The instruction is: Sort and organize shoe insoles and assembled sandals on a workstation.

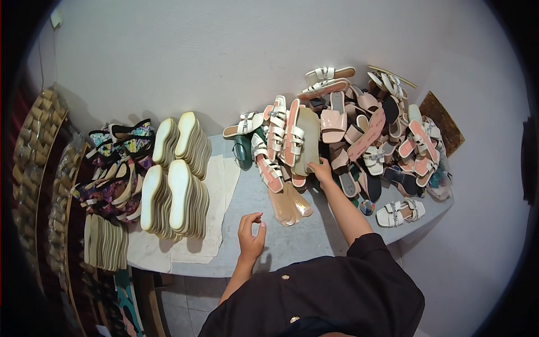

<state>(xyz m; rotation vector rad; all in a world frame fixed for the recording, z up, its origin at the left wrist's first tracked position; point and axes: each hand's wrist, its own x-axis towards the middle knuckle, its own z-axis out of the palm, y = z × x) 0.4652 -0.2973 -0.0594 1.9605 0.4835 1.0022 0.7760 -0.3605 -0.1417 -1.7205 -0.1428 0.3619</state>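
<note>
My right hand (320,171) reaches to the middle of the table, its fingers closed on the lower end of a pale olive, sole-shaped piece (307,133). White strappy sandals with pink footbeds (275,128) lie just left of that piece. Below them rests a fan of shiny tan insoles (287,204). My left hand (251,237) hovers near the table's front edge, fingers loosely curled and thumb apart, holding nothing.
Stacked cream soles (188,191) stand on pale sheets at the left, beside patterned shoes (120,140). A large heap of sandals (365,129) covers the right side. One white sandal (400,213) lies near the right front edge. Shelves (42,135) line the far left.
</note>
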